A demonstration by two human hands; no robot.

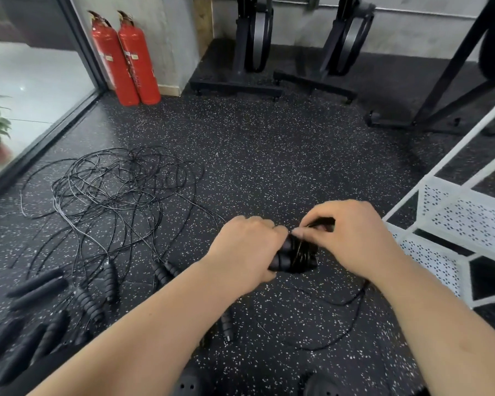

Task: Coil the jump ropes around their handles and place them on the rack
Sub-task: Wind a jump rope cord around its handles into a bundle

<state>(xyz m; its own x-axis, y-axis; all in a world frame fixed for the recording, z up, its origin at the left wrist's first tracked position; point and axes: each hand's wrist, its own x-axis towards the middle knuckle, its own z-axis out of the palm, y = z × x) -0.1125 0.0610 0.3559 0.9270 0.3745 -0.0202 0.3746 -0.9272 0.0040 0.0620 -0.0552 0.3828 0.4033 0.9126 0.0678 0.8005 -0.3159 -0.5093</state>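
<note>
Now | left hand [245, 247] grips ribbed black handles [282, 260] | right hand [352, 235] pinches thin wire rope [303, 252]

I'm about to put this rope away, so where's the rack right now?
In the head view, the white perforated rack stands at the right edge, just right of the right hand, which pinches rope wound on the handles.

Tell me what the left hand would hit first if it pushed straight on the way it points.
Most likely the right hand: the left hand, gripping the handles, points right, and the right hand pinching the rope sits just beyond, nearly touching. Depth is unclear.
</note>
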